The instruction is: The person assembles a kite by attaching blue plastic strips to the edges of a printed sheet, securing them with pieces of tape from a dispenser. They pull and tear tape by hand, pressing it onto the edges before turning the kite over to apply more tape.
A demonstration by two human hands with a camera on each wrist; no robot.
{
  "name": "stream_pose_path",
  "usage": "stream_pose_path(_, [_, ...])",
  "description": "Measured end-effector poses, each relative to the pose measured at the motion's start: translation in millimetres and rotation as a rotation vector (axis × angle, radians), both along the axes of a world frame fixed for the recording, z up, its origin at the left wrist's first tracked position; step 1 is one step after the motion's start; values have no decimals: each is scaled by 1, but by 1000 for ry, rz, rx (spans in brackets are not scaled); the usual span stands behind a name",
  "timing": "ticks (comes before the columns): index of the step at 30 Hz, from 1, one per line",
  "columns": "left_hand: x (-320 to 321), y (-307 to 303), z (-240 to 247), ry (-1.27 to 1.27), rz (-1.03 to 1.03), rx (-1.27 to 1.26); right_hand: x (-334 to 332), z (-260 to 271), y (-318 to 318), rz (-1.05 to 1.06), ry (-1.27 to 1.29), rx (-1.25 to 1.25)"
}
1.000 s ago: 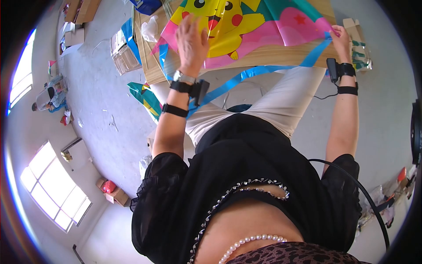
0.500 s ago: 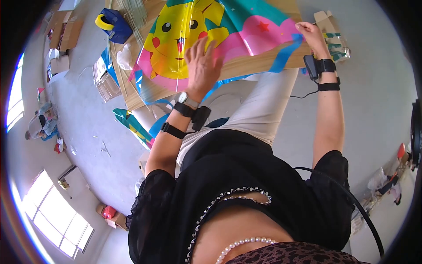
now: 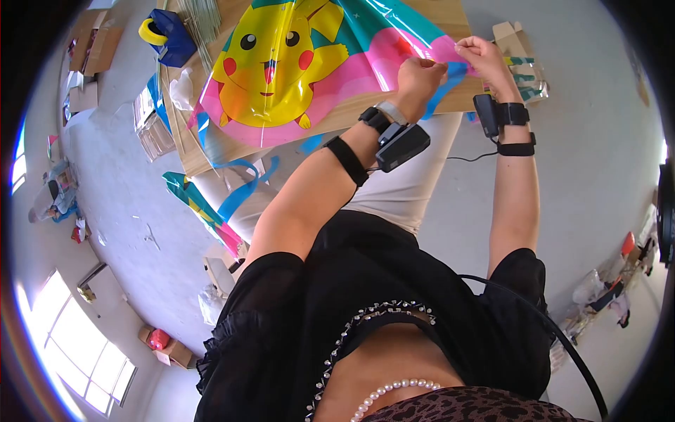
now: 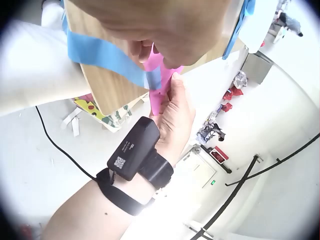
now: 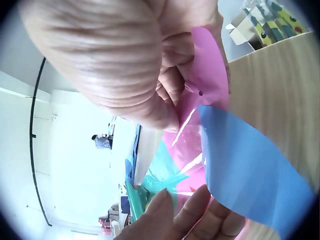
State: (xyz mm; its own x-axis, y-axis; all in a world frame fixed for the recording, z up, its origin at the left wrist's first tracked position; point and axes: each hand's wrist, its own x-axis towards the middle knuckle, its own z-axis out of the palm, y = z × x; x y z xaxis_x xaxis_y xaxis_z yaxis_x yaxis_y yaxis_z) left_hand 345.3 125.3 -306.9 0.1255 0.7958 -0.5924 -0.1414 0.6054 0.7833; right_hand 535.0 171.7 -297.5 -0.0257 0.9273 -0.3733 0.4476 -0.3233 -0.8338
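A kite sheet (image 3: 278, 77) with a yellow cartoon figure on green and pink spreads over the wooden table (image 3: 351, 116). Its pink corner (image 5: 212, 75) is pinched between the thumb and fingers of my right hand (image 3: 486, 62). A blue ribbon (image 5: 245, 165) is attached near that corner and hangs down. My left hand (image 3: 420, 83) is beside the right one at the pink edge, fingers curled at the sheet close to the ribbon. In the right wrist view the left fingers (image 5: 197, 215) touch the pink film below the ribbon's end.
A blue bag with a yellow handle (image 3: 169, 42) and thin sticks (image 3: 200, 24) lie at the table's left. Boxes (image 3: 151, 133) stand on the floor there. Another folded kite (image 3: 204, 211) is left of the legs. An open carton (image 3: 517, 53) is beyond the table's right edge.
My left hand has moved right from over the cartoon figure to the pink corner, its fingers now curled. The right hand stays at the corner. The head view has shifted.
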Motion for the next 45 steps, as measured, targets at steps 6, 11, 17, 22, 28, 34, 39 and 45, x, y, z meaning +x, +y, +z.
stream_pose_path(6, [7, 6, 4, -35, 31, -116, -4, 2, -1, 46, -24, 8])
stream_pose_path(11, [8, 10, -3, -40, 64, -160, -2, -18, -5, 64, -1, 33])
stream_pose_path(17, [4, 15, -3, -73, 78, -191, -3, -10, -35, 16, 251, 120])
stream_pose_path(22, [15, 15, -12, -93, 121, -217, 5, -12, -48, -44, 302, 52])
stream_pose_path(28, [11, 12, -11, -237, 183, -307, -4, -24, -49, -134, 335, 156])
stream_pose_path(34, [4, 17, 2, -134, 133, -309, -15, -25, -53, -148, 298, 223])
stream_pose_path(39, [4, 19, 14, -282, 150, -357, -22, -24, -55, -212, 190, 270])
stream_pose_path(45, [9, 28, -2, -374, 147, -376, -24, -25, -52, -254, 173, 306])
